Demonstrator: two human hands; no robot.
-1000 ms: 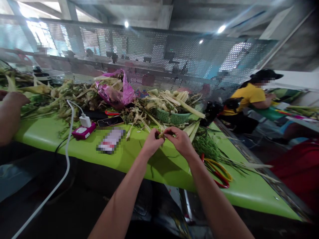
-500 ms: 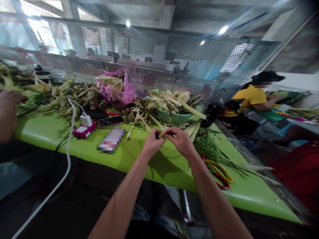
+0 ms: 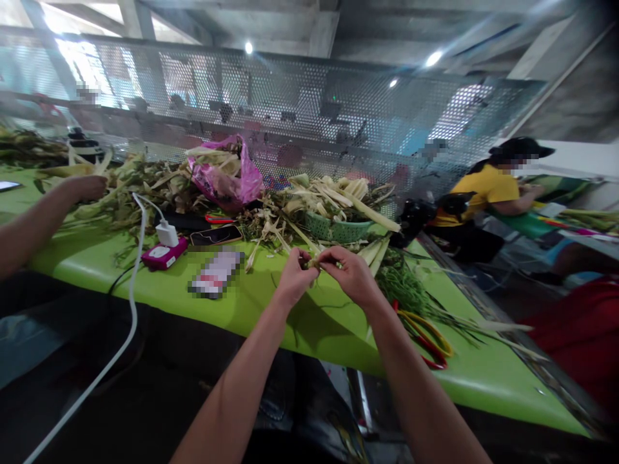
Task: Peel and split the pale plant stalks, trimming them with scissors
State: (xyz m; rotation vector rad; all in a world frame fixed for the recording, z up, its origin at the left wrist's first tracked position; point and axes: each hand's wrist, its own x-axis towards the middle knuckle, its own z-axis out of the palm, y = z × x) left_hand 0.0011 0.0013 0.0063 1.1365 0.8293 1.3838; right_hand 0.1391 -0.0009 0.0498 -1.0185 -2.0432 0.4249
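Note:
Over the green table [image 3: 261, 309] my left hand [image 3: 296, 276] and my right hand [image 3: 349, 270] meet, fingers pinched on one small piece of corn husk [image 3: 314, 263]. The piece is pale green-brown and partly hidden by my fingers. Just beyond them stands a green plastic basket [image 3: 333, 229] heaped with pale husk strips [image 3: 333, 193]. To the right of my right hand lie a bunch of thin green strands [image 3: 403, 287] and scissors with red and yellow handles [image 3: 428, 332].
A pink plastic bag [image 3: 229, 183] and piled dry husks [image 3: 145, 187] line the back. Phones [image 3: 217, 272], a purple power socket [image 3: 164, 253] and a white cable [image 3: 133, 303] lie left. A co-worker's arm [image 3: 43, 206] reaches in there; a person in yellow [image 3: 483, 190] sits right.
The co-worker's hand at the left has reached rightward toward the husk pile, and the large green-yellow husks near it have shifted. My two hands have barely moved.

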